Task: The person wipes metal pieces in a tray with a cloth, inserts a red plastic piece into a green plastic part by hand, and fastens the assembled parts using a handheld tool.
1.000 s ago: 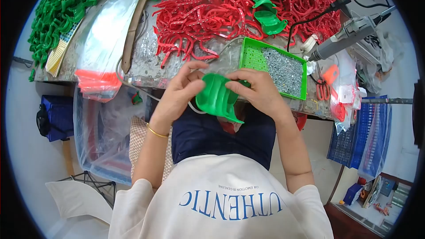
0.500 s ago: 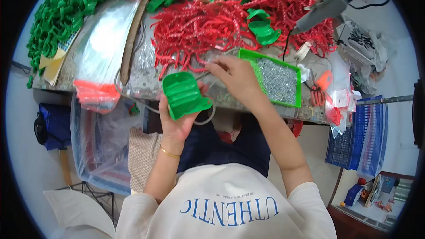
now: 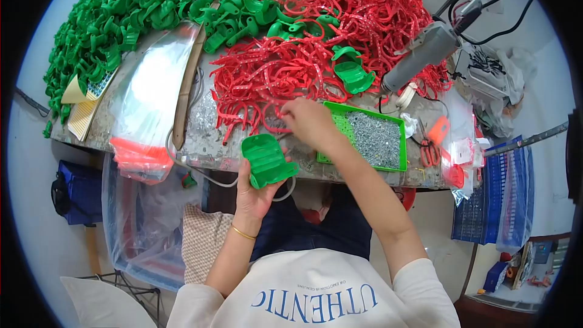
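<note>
Fingers of the left hand (image 3: 255,199) clamp a curved green piece (image 3: 264,161), partly hidden behind it. At its one-to-two o'clock, the right hand (image 3: 308,123) is at the near edge of the red straps (image 3: 276,73), fingertips bunched; whether they grip one, I cannot tell. From the piece, a green tray (image 3: 403,146) lies at three o'clock, a green heap (image 3: 152,9) at eleven.

I wear an off-white shirt (image 3: 288,270) with loose short sleeves (image 3: 419,280). Blue capitals (image 3: 313,301) reading "UTHENTIC" arch across its front, upside down in my view, beside a line of tiny print (image 3: 330,285). A thin gold bangle (image 3: 244,232) circles my left wrist; my trousers (image 3: 280,240) are dark navy.
</note>
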`<action>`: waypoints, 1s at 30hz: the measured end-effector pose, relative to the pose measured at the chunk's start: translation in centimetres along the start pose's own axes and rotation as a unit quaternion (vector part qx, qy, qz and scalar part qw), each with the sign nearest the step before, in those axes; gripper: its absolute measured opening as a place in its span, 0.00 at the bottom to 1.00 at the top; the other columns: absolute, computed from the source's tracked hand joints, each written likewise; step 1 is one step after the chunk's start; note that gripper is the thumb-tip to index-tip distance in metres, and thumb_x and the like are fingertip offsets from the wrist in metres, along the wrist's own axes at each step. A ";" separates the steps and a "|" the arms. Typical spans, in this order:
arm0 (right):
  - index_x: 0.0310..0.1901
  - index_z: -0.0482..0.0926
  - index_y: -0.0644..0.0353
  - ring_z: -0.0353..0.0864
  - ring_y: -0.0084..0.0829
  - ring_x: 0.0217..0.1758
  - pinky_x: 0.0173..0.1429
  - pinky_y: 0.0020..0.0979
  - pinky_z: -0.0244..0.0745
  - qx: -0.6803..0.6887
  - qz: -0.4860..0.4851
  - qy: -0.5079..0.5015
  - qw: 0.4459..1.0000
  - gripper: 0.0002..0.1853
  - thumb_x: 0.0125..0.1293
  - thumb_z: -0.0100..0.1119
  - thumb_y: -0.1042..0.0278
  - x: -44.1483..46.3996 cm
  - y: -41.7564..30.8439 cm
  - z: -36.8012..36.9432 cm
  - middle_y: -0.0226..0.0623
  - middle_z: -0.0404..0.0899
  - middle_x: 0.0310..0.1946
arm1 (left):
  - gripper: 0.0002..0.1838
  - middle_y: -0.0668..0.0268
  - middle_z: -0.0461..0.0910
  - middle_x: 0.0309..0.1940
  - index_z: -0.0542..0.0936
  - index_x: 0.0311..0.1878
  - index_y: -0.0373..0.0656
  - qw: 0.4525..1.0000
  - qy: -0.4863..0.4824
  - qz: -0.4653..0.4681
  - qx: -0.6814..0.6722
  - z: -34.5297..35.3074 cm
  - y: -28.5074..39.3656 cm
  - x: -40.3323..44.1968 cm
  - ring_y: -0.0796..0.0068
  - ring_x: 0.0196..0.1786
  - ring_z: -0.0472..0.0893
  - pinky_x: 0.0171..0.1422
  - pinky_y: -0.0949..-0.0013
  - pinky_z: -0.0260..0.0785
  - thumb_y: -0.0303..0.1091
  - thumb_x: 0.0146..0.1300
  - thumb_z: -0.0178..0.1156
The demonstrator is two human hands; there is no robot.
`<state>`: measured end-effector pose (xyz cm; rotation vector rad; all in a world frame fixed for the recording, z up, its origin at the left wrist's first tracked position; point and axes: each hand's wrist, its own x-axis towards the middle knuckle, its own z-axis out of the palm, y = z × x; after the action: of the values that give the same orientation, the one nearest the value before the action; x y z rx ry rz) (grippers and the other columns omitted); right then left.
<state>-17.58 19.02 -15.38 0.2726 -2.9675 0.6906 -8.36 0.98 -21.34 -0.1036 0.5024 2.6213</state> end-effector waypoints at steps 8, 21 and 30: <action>0.53 0.80 0.60 0.75 0.14 0.34 0.36 0.21 0.68 0.528 0.090 -0.018 0.844 0.14 0.71 0.59 0.62 0.7 4.2 -3.5 0.25 0.82 0.39 | 0.36 0.50 0.72 0.64 0.65 0.70 0.44 1.000 0.003 -0.010 -0.008 0.2 -0.3 0.4 0.52 0.64 0.74 0.70 0.46 0.67 0.60 0.68 0.55; 0.58 0.78 0.57 0.65 0.08 0.28 0.30 0.15 0.59 0.640 0.151 0.116 0.745 0.16 0.73 0.56 0.61 -2.4 1.0 -5.0 0.20 0.80 0.36 | 0.38 0.50 0.72 0.64 0.65 0.70 0.45 0.999 -0.008 -0.036 -0.007 1.6 -0.9 1.6 0.54 0.63 0.76 0.68 0.48 0.69 0.62 0.67 0.55; 0.54 0.78 0.61 0.80 0.19 0.35 0.37 0.24 0.73 0.342 0.135 -0.018 0.930 0.16 0.70 0.58 0.63 -7.3 -0.6 -5.9 0.30 0.82 0.34 | 0.39 0.58 0.70 0.66 0.65 0.71 0.46 0.997 -0.027 -0.075 -0.002 3.9 -2.8 2.4 0.59 0.67 0.71 0.70 0.49 0.65 0.63 0.65 0.57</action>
<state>-10.10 22.22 -10.66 -0.0973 -2.6979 1.7582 -9.12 5.72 -19.00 -0.0695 0.4532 2.4715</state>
